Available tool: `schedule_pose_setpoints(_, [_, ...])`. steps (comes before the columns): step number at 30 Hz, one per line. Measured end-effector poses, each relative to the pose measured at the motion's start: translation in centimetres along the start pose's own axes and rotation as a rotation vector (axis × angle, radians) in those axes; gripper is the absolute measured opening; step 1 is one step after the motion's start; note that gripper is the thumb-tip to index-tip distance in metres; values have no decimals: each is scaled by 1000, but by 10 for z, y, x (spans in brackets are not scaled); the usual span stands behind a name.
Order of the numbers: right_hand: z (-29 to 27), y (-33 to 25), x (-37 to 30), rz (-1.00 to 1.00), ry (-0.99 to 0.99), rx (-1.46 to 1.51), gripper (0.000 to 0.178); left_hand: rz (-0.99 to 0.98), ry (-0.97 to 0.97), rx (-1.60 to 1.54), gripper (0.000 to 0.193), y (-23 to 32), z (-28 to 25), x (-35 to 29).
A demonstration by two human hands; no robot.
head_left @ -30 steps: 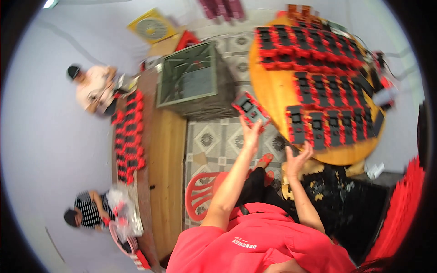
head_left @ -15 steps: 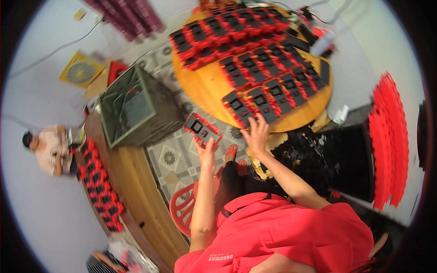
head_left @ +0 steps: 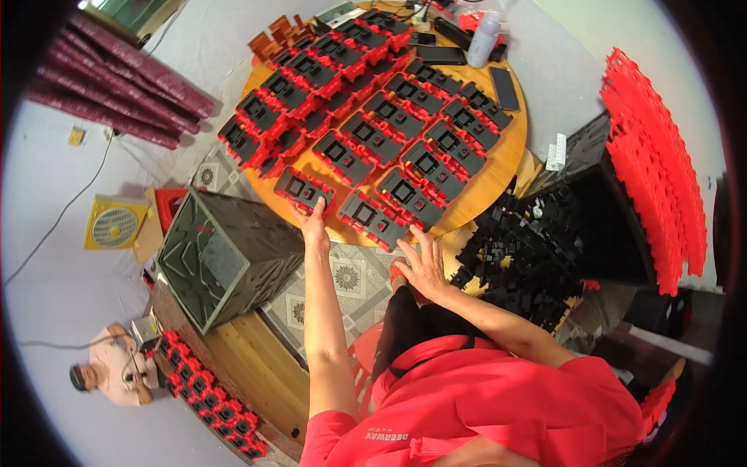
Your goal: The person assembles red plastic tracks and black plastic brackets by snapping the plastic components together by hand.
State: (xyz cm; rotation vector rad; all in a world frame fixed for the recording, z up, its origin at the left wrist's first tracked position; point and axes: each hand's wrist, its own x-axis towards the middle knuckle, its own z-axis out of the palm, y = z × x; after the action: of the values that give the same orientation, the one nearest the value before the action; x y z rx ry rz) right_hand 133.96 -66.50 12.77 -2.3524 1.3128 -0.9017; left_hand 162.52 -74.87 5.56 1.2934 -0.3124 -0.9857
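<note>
My left hand grips a red-and-black plastic frame piece by its near end, thumb on top, at the near left edge of the round wooden table. Fingers apart and holding nothing, my right hand is at the table's near edge. Its fingertips come close to the corner of another red-and-black piece; whether they touch it I cannot tell. Beyond my hands, several like pieces lie in rows, each with a square black frame on a dark plate. A stacked row of them fills the far left.
A dark green crate stands left of the table. Black plastic parts are heaped at right, beside stacked red strips. A bottle and a phone sit at the far right. A person is at far left.
My left hand has carried its piece forward, from over the floor to the table's edge. My right hand has drawn back slightly from the pieces. The whole view has turned.
</note>
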Motion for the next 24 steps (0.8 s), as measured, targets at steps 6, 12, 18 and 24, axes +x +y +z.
schedule_pose_setpoints(6, [3, 13, -11, 405, 48, 227, 75, -129, -25, 109, 104, 14, 30, 11])
schedule_pose_setpoints(12, [11, 29, 7, 1134, 185, 719, 94, -392, 51, 190, 104, 23, 40, -76])
schedule_pose_setpoints(18, [9, 18, 44, 1215, 108, 974, 92, -476, -149, 43, 102, 17, 58, -104])
schedule_pose_setpoints(24, [28, 35, 32, 965, 138, 957, 96, -425, -70, 36, 92, 15, 67, -99])
